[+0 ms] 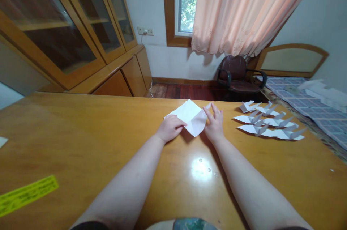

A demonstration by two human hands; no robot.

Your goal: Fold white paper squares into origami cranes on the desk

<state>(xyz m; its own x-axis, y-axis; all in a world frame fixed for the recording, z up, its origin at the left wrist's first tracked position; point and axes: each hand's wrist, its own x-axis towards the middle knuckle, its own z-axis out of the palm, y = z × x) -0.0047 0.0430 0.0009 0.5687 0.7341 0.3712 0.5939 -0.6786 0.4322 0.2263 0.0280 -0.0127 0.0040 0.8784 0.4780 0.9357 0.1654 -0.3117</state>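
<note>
A square sheet of white paper point(189, 111) lies cornerwise near the far edge of the wooden table, with a crease and its right side raised. My left hand point(170, 128) rests on its left side, thumb and fingers closed on the paper near the lower left edge. At the raised right corner, my right hand point(215, 123) holds the paper between its fingers, the fingertips pointing up. To the right of it stand several folded white paper cranes point(260, 130) in rows, their wings and necks upright.
The wooden table point(81, 143) stretches across the view. A yellow printed strip point(29, 194) is at the lower left, and a white paper corner point(2, 141) shows at the left edge. Beyond are a glass-door cabinet point(114, 60), a chair point(238, 74) and a bed point(311, 103).
</note>
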